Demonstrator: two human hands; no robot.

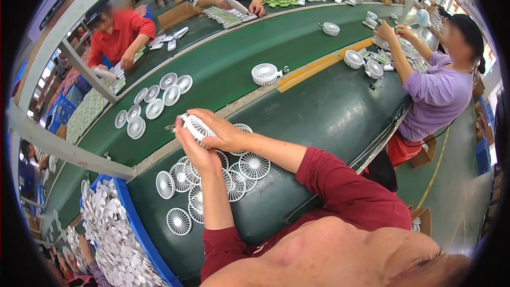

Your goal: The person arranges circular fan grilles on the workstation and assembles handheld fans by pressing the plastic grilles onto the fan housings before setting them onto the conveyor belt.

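Note:
Between my two hands is a white round fan head [197, 127] with a slotted grille, held up over the near edge of the green belt. My left hand [192, 150] cups it from below and the left, while my right hand [224, 133] closes on its right side. Something small and metallic sticks out past its left edge, too blurred to name. Beneath my wrists, several white fan grilles [254, 166] lie spread and overlapping on the dark green table [281, 186]. One grille [179, 221] lies apart, nearest to me.
A blue crate [139, 222] full of white fan blades [114, 228] stands at left. On the green conveyor belt [212, 82] lie several grilles [154, 109] and a fan head [265, 74]. A grey metal frame [69, 146] crosses at left. Co-workers sit across the belt and at right.

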